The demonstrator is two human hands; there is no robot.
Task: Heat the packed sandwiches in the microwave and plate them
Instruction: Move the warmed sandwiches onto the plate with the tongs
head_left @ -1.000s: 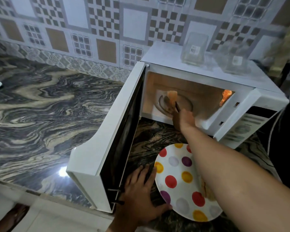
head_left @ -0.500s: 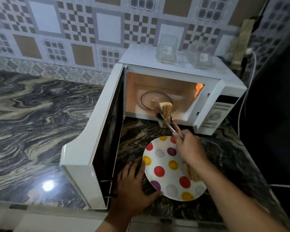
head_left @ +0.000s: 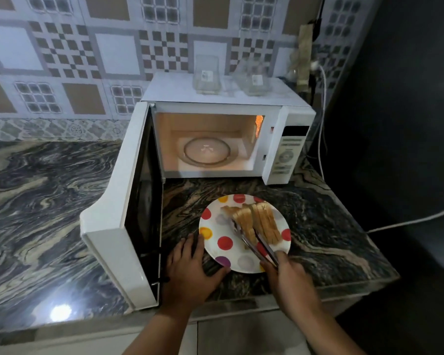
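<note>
Right hand (head_left: pixel 290 275) grips tongs (head_left: pixel 258 245) clamped on a sandwich (head_left: pixel 245 222) on the dotted plate (head_left: pixel 224 243), left hand (head_left: pixel 190 265) flat on the bench (head_left: pixel 318 226) touching plate's 8 o'clock edge, microwave (head_left: pixel 274 139) open at 12.

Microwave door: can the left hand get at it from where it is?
Probably yes. The left hand rests flat on the counter right beside the open microwave door, with nothing between them.

container labels (head_left: pixel 205 75), panel (head_left: pixel 288 155) print, prob. unreadable
</note>
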